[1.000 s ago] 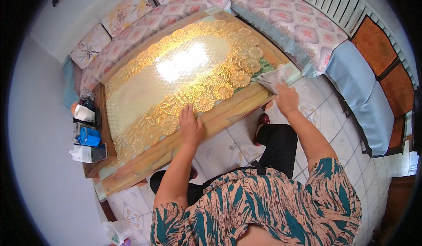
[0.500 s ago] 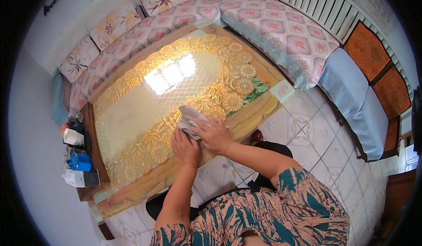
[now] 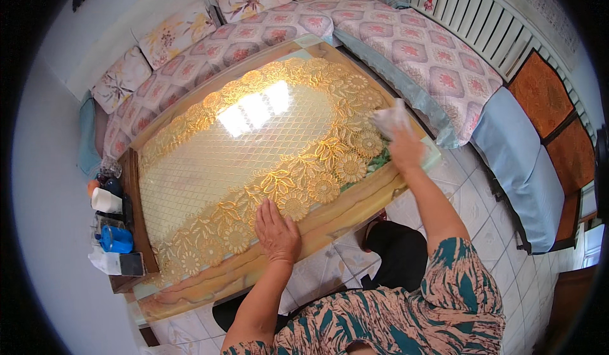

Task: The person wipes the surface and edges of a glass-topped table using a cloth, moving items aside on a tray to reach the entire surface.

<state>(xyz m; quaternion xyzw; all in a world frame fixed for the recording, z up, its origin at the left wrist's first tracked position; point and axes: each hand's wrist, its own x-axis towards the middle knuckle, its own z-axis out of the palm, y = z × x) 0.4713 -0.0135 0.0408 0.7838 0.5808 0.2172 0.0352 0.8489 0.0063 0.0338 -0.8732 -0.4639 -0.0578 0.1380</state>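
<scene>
A glossy table [image 3: 355, 206] with a marbled tan border and a gold floral lace tablecloth [image 3: 219, 165] spreads in front of me. Near its right end, my right hand [image 3: 407, 147] presses a pale cloth [image 3: 389, 119] against the top; hand and cloth are a little blurred. My left hand [image 3: 277, 232] lies flat by the near edge, fingers stretched out over the lace's flower border and holding nothing. A bright window reflection shines on the far part of the surface.
A wooden tray [image 3: 134, 212] at the table's left end bears a white paper roll [image 3: 106, 200], a blue cup [image 3: 117, 239] and small items. A sofa [image 3: 409, 44] with patterned covers bends round the far and right sides. White tiles [image 3: 485, 193] cover the floor.
My right hand has carried the cloth from the near middle to the table's right end. My left hand, earlier beside the cloth, now rests apart from it on the near side.
</scene>
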